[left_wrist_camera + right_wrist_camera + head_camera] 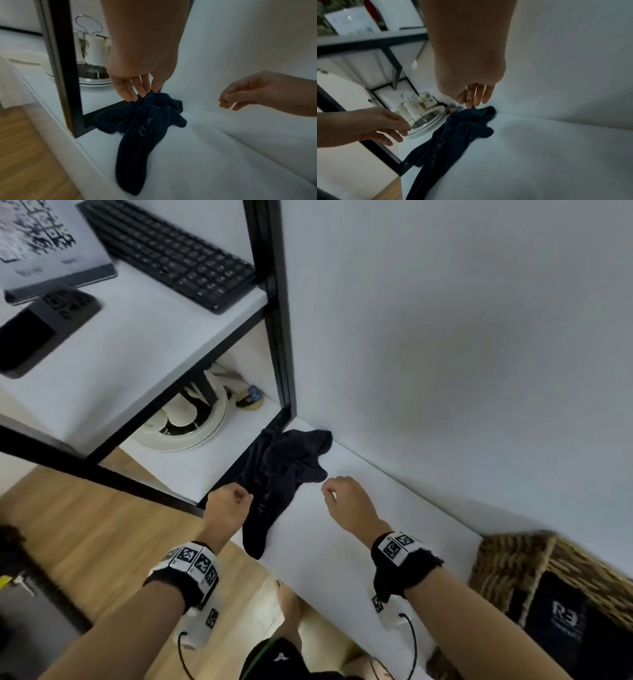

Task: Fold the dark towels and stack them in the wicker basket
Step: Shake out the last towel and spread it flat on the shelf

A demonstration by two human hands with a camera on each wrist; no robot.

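A crumpled dark towel [281,474] lies on the white table [359,535] against the wall, beside the black shelf post. One end of it droops over the table's front edge. My left hand [236,498] hovers at the towel's left side, fingers loosely curled, holding nothing. In the left wrist view its fingertips [133,93] hang just above the towel [142,128]. My right hand [337,494] hovers just right of the towel, also loosely curled with nothing in it; its fingers [476,97] hang above the towel's far end [471,121]. The wicker basket [513,563] stands at the right with a folded dark towel [565,621] inside.
A black metal shelf frame [274,320] stands left of the towel. A round white tray with bottles [185,419] sits on its lower level. A keyboard [171,251], a black device [41,330] and a printed pad [51,244] lie on the upper shelf. Below is wooden floor [85,525].
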